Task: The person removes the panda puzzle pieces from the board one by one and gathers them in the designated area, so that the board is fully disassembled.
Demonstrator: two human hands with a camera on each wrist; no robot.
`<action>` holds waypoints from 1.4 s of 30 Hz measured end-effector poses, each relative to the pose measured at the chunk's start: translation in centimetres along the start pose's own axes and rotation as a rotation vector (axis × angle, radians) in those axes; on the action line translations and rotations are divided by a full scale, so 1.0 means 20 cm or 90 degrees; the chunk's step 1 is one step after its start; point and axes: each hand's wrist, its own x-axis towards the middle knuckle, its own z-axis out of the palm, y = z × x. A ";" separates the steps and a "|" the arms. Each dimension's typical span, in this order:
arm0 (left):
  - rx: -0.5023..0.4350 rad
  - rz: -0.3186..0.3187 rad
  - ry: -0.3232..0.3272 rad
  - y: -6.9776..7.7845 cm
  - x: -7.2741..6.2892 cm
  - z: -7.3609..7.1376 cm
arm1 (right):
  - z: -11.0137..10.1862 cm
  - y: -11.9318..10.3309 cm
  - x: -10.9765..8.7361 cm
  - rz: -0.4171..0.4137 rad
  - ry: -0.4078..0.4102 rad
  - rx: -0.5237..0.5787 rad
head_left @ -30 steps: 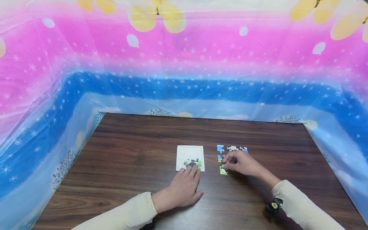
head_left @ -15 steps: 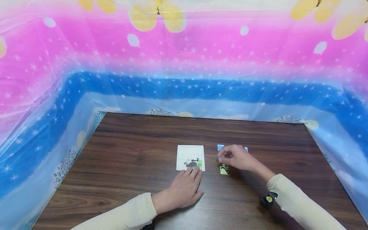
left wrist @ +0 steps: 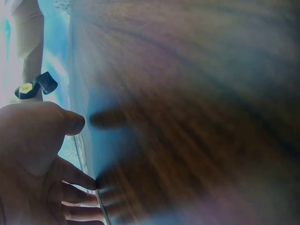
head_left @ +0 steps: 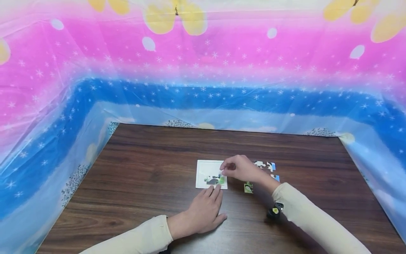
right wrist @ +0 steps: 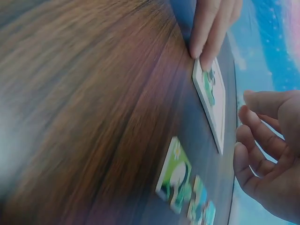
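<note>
A square white puzzle tray (head_left: 198, 174) lies on the table with some panda picture pieces (head_left: 213, 180) fitted along its near side. My left hand (head_left: 204, 211) lies flat, its fingertips holding down the tray's near edge. Over the right rim of the tray, my right hand (head_left: 242, 170) pinches a small puzzle piece (head_left: 220, 172) between thumb and index finger; the fingers hide most of it. In the right wrist view, the thumb and index finger meet beside the tray (right wrist: 213, 123), while the other fingers curl loosely.
Right of the tray lie several loose puzzle pieces: a green one (head_left: 248, 187) nearest, panda ones (head_left: 260, 164) farther back, partly hidden by my right forearm. The dark wood table (head_left: 142, 158) is enclosed by a pink and blue cloth (head_left: 203, 91).
My right hand has moved left from the loose pieces to the tray, taking a piece from their left column. My left hand has stayed at the tray's near edge.
</note>
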 end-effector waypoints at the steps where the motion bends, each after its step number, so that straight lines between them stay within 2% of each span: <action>1: -0.001 0.000 0.002 0.00 0.00 0.00 | 0.01 0.00 0.02 -0.006 -0.003 -0.003; 14: -0.010 0.002 0.030 -0.01 0.00 0.02 | 0.11 -0.07 0.14 -0.042 -0.033 -0.050; 25: -0.021 0.009 0.005 -0.02 -0.01 0.01 | 0.16 -0.09 0.15 -0.043 -0.053 -0.074; 33: -0.011 0.009 0.007 -0.01 -0.01 0.01 | 0.18 -0.09 0.15 -0.053 -0.053 -0.083; 39: -0.007 0.006 0.009 -0.01 -0.01 0.02 | 0.17 -0.09 0.15 -0.051 -0.054 -0.067; 42: -0.009 0.004 0.011 -0.01 -0.01 0.02 | 0.17 -0.09 0.15 -0.046 -0.053 -0.037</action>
